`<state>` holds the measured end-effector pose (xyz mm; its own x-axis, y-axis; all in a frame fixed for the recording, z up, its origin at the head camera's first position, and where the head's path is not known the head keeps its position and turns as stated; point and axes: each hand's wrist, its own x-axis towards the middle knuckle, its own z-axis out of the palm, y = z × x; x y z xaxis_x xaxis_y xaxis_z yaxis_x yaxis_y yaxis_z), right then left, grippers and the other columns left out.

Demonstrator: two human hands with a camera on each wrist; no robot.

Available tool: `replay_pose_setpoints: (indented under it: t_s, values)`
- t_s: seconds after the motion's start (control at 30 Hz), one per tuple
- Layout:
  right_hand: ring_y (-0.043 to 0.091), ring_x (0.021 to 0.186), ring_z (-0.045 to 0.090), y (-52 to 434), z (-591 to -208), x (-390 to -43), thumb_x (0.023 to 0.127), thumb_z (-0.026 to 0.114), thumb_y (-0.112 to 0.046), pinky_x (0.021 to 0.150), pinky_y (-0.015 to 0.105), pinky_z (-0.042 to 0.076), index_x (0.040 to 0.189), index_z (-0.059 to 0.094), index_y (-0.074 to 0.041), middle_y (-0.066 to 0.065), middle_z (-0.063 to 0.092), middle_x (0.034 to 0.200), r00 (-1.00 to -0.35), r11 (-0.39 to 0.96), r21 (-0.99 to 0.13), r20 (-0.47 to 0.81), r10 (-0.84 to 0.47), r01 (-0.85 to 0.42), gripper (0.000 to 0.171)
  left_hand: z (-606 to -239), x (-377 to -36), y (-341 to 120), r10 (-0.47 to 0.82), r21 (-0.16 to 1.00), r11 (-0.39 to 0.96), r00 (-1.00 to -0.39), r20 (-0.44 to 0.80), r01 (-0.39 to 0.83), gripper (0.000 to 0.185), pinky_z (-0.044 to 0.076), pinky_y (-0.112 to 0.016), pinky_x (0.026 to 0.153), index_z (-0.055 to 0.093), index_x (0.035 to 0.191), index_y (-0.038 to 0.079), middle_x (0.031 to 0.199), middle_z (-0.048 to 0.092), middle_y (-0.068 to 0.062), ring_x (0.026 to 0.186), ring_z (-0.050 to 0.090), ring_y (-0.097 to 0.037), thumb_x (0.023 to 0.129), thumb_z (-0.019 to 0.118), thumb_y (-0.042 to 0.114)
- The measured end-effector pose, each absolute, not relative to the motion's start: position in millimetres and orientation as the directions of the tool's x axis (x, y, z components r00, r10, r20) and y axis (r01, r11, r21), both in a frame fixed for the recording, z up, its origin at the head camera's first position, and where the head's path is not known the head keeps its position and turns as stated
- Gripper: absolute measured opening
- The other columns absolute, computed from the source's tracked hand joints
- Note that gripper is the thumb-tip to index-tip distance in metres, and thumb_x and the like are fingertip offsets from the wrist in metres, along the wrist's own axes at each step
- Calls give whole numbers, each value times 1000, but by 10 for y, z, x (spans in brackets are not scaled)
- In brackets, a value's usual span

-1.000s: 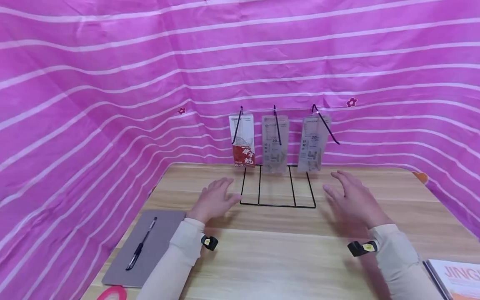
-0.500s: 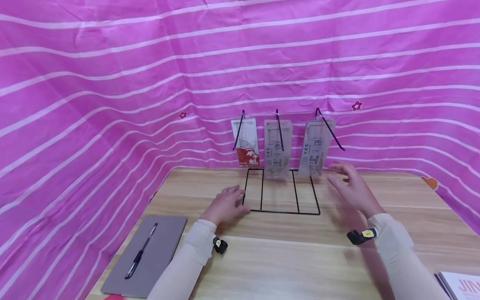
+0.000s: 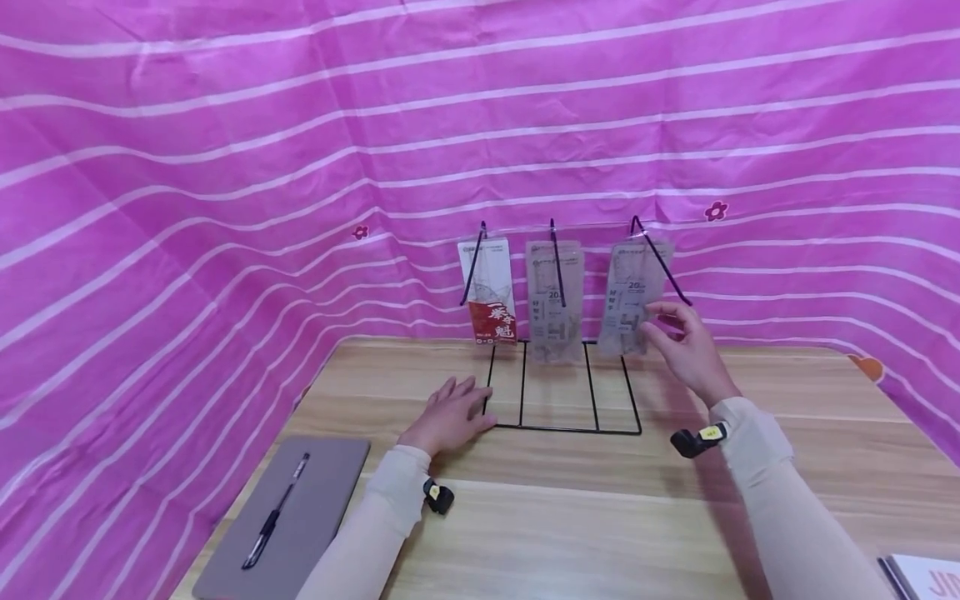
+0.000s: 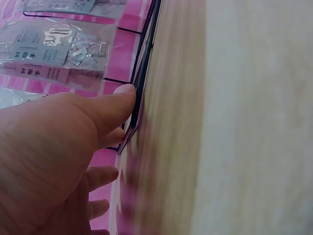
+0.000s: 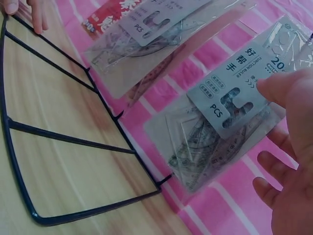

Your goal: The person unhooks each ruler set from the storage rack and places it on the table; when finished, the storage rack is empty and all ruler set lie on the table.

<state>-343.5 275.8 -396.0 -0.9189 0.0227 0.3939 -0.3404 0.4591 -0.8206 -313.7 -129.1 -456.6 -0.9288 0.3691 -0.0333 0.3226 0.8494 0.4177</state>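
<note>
Right wrist view, clear ruler packet [image 5: 215,142], grey label, thumb touching

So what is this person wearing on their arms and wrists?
Both arms are in long cream sleeves reaching the wrists. The left hand and right hand are bare, with no gloves or rings visible. A small black device sits at each wrist: the left wrist device and the right wrist device, each with a small yellow mark.
</note>
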Motion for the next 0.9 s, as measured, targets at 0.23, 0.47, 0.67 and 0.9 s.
replay_pose_setpoints:
  t_s: [0.23,0.47,0.67,0.9]
  values:
    - [-2,92,60,2686,-3959,-3414,104,67,-11,76,11,53,128,62,2,10,57,131,-883,431,-812,464,68,-393,28,-4622,-3056,-1283,360,453,836,-932,-29,309,63,9,-67,129,49,158,23,173,29,-16,162,11,-48,104,59,54]
    - [6,83,59,2735,-3889,-3203,106,62,-8,64,18,49,142,64,-13,20,70,115,-858,554,-731,510,58,-398,36,-4635,-3050,-1278,373,464,828,-927,-36,315,64,7,-69,129,48,159,23,173,28,-16,162,10,-49,104,59,54]
    - [9,89,60,2814,-3774,-2965,108,58,-12,68,18,49,151,58,-18,18,70,118,-868,538,-734,496,10,-413,43,-4589,-3089,-1336,337,433,853,-941,-27,293,63,7,-67,130,49,159,24,173,30,-15,162,10,-48,104,60,53]
    - [2,90,65,3000,-3712,-2570,107,60,-10,76,16,54,148,59,-10,-13,70,112,-880,503,-755,475,-23,-421,41,-4552,-3143,-1303,365,439,843,-930,-39,312,63,5,-69,129,48,159,22,173,29,-16,162,9,-49,104,61,51]
